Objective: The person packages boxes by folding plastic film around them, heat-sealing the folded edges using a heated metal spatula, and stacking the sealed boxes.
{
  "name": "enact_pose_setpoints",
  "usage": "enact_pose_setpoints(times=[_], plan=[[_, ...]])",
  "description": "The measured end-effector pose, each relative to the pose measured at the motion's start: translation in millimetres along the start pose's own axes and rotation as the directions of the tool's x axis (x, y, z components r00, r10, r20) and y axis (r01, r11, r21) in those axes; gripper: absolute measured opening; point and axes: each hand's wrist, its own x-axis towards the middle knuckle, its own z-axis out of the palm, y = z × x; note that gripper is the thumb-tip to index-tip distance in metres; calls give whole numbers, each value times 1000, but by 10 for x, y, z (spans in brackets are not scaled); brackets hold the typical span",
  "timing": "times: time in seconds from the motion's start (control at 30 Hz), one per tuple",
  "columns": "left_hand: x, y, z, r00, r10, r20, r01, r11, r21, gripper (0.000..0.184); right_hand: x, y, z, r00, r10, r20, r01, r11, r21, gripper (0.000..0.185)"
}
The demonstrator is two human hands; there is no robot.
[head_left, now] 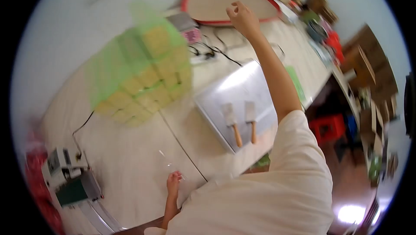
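My left hand (173, 184) is low over the table, its fingers closed on a piece of see-through plastic, seemingly a clear bag (185, 182); only its glints show. My right hand (243, 18) reaches far out over a round, pale tray with a red rim (183, 5). Its fingers are bent and apart, and nothing shows in them. Under the right arm lies a shiny metal plate (208, 105). Two scrapers with wooden handles (237, 135) rest on that plate side by side.
Yellow blocks (143, 79), blurred, are stacked under green film at the left. A white and green machine (71, 178) with a cable stands at the near left. Black cords (221, 52) run behind the plate. Cardboard boxes (362, 68) and a red crate (328, 127) are at the right.
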Motion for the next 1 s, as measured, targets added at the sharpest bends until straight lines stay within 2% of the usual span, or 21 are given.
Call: enact_pose_setpoints(times=[0.03, 0.1, 0.13, 0.17, 0.2, 0.23, 0.27, 0.3, 0.37, 0.4, 0.5, 0.73, 0.9, 0.97, 1.0], plan=[[-45, 57, 29, 999, -26, 46, 23, 998, 52, 31, -120, 546, -97, 996, 83, 39, -81, 996, -44, 52], [-125, 166, 79, 999, -38, 20, 35, 989, 146, 32, -533, 2085, -94, 989, 144, -28, -146, 931, -333, 50], [-149, 170, 96, 998, -50, 29, 45, 983, 176, 32, -840, 2612, -247, 952, 305, -29, -296, 893, -339, 54], [-169, 162, 81, 996, -85, 21, 79, 976, 205, 32, -1084, 3186, -341, 890, 455, -9, -405, 783, -472, 63], [-195, 176, 71, 993, -116, 7, 111, 966, 231, 32, -1417, 3730, -464, 853, 521, -34, -468, 735, -490, 73], [-228, 200, 57, 993, -117, 0, 113, 960, 254, 32, -1693, 3925, -645, 745, 664, -61, -590, 614, -524, 79], [-264, 225, 52, 990, -142, -5, 137, 944, 301, 32, -1925, 4071, -823, 651, 759, -5, -648, 553, -524, 90], [-295, 246, 68, 986, -167, -12, 161, 926, 342, 32, -2179, 4458, -823, 587, 810, 3, -688, 501, -526, 109], [-343, 263, 72, 984, -173, -28, 171, 908, 384, 32, -2492, 4662, -944, 442, 893, 85, -743, 417, -524, 130], [-373, 280, 66, 983, -180, -37, 179, 893, 414, 32, -2587, 4764, -908, 435, 895, 102, -743, 420, -521, 130], [-449, 326, 37, 981, -188, -44, 186, 859, 477, 32, -2670, 4996, -697, 424, 893, 150, -663, 419, -621, 147], [-711, 424, -139, 965, -235, -114, 261, 834, 486, 31, -2458, 5444, -269, 434, 874, 218, -655, 472, -590, 148], [-919, 266, -236, 944, -265, -195, 328, 804, 496, 33, -2424, 5385, -258, 440, 867, 234, -622, 482, -617, 138], [-920, 207, -211, 946, -261, -193, 324, 802, 502, 31, -2583, 5467, -167, 582, 806, 109, -648, 541, -535, 131], [-896, 178, -171, 948, -252, -196, 318, 799, 510, 28, -2638, 5478, -155, 595, 797, 103, -641, 548, -538, 131]])
